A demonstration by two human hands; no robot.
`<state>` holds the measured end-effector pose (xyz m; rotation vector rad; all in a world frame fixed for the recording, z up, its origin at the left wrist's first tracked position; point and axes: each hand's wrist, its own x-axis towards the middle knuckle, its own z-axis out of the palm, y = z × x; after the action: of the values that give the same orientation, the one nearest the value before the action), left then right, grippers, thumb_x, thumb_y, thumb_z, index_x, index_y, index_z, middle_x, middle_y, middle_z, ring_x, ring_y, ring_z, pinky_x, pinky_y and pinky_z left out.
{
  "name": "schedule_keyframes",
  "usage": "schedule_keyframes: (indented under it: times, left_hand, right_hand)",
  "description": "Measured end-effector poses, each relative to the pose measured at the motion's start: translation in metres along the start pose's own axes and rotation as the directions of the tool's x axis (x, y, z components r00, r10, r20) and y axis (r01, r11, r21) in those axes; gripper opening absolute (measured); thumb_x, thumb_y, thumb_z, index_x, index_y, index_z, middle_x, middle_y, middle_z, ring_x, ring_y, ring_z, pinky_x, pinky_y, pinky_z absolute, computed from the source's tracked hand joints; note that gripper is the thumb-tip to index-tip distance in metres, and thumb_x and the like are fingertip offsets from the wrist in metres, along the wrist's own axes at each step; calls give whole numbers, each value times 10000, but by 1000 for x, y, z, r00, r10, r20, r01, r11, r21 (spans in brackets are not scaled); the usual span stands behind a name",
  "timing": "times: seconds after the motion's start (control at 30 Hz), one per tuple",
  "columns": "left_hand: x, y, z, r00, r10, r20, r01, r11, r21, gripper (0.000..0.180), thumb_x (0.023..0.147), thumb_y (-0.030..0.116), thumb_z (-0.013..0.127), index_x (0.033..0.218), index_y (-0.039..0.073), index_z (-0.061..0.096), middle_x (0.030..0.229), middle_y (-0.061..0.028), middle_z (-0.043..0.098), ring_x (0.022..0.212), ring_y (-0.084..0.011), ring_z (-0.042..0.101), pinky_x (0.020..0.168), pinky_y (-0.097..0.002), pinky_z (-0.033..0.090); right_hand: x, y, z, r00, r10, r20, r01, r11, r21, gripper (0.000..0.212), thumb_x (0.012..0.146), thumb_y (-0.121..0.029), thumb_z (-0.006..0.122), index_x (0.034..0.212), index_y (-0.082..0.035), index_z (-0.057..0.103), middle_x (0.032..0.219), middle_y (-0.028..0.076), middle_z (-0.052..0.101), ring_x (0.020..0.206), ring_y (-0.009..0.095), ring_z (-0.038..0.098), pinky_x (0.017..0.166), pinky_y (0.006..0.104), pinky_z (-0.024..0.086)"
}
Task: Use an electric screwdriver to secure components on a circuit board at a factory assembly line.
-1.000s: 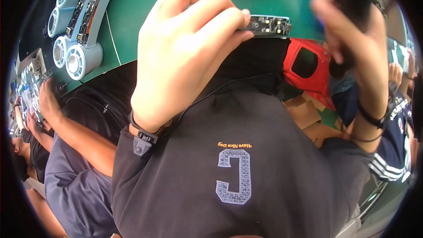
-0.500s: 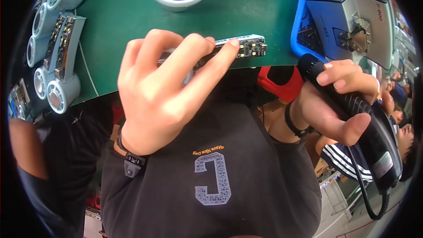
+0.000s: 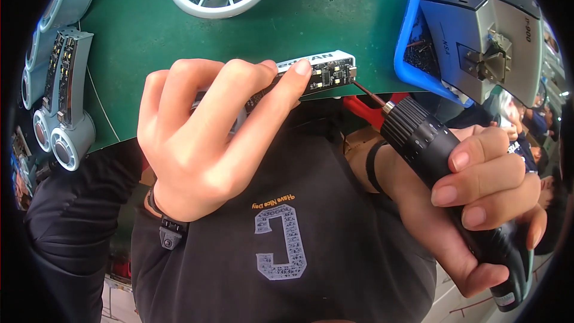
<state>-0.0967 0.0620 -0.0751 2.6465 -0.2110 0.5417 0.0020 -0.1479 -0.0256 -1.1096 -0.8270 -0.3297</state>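
My left hand [image 3: 206, 128] pinches a pale blue, curved plastic piece with a black circuit board [image 3: 329, 75] along its side, at the green table's near edge. Thumb and index finger press on its board and top face; the palm hides its other end. In my right hand [image 3: 487, 182] is a black electric screwdriver [image 3: 421, 140], with the fingers wrapped round its body. Its thin bit [image 3: 369, 92] points up and left to the board's right end, beside a small metal connector. Whether the tip touches the board or sits just short of it, I cannot tell.
A blue tray [image 3: 402, 54] holding small dark screws and a grey box-shaped machine [image 3: 472, 36] stands at the right. One ring-shaped pale blue unit [image 3: 222, 9] with a board lies at the far side. Several similar units [image 3: 66, 134] line the left edge. A red stool [image 3: 365, 110] shows below.
My right hand has closed round the screwdriver and swung it so its bit meets the board's end area. My left hand and the piece have shifted slightly left in the picture.
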Motion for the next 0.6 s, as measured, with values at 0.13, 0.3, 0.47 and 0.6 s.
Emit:
schedule_keyframes:
  times: [0.13, 0.3, 0.47, 0.6]
  left_hand:
    - [-2, 0, -1, 1000, 2, 13, -2, 1000, 11, 465, 646, 88, 882, 1105, 156, 840, 916, 10, 674, 811, -188, 581, 674, -316, 454]
    - [-1, 2, 0, 1000, 8, 16, -7, 1000, -11, 453, 646, 110, 883, 1095, 156, 842, 902, 16, 662, 794, -189, 580, 671, -311, 446]
    - [0, 2, 1, 999, 37, -20, -38, 999, -22, 433, 655, 123, 878, 1085, 152, 843, 878, 11, 644, 778, -195, 581, 670, -311, 444]
    - [6, 5, -2, 996, 87, 20, -86, 996, -15, 442, 664, 112, 878, 1103, 145, 832, 912, -1, 679, 773, -202, 585, 672, -323, 445]
  right_hand:
    - [7, -5, -6, 945, 263, 193, -248, 964, -97, 547, 926, -570, 623, 1200, -106, 524, 757, 16, 498, 507, 148, 478, 566, 371, 447]
    - [10, 0, -10, 942, 260, 210, -249, 965, -77, 592, 934, -578, 622, 1267, -100, 522, 777, 29, 514, 516, 163, 492, 573, 373, 459]
    - [1, 2, -8, 965, 184, 188, -173, 982, -73, 591, 978, -568, 597, 1319, -94, 503, 792, 39, 525, 527, 173, 507, 580, 380, 471]
    - [-33, 16, 7, 994, -48, 95, 58, 993, -101, 578, 1010, -551, 583, 1341, -88, 484, 803, 40, 531, 541, 176, 518, 576, 366, 468]
